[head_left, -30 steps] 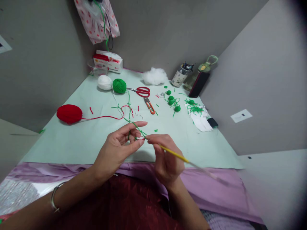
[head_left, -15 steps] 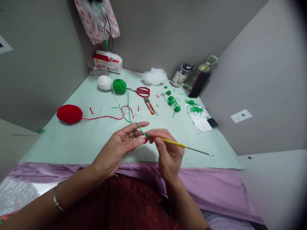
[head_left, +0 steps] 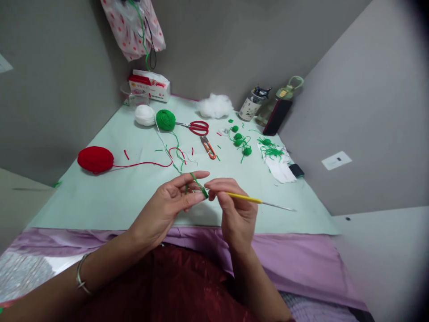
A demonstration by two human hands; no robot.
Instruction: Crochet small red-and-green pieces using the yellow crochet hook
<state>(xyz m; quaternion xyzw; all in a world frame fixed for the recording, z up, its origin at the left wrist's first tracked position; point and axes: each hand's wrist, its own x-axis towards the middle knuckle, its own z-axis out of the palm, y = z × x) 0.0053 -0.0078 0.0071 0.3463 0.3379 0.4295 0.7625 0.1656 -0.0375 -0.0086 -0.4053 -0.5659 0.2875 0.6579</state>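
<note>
My left hand [head_left: 174,197] pinches a small crocheted piece [head_left: 205,194], mostly hidden by the thumb, with green stitches showing. Its index finger is stretched out, and green yarn [head_left: 196,180] runs over it down to the piece. In my right hand [head_left: 234,205] is a crochet hook [head_left: 244,197] with a yellow handle, held like a pen. The hook's front tip meets the work at the left fingertips; its other metal end points right. Behind the hands, the green yarn leads back toward a green ball [head_left: 166,120], beside a white yarn ball [head_left: 145,115].
A red yarn ball [head_left: 95,159] lies at left. Red-handled scissors [head_left: 198,128] and orange thread snips [head_left: 208,147] lie mid-table. White stuffing [head_left: 215,106] sits at the back. Several small green balls [head_left: 238,139] and a white tissue [head_left: 281,170] lie at right, near a bottle [head_left: 284,94].
The hook has tilted slightly, its rear end a little higher. The crocheted piece has turned in my left fingers: red showed before, green shows now.
</note>
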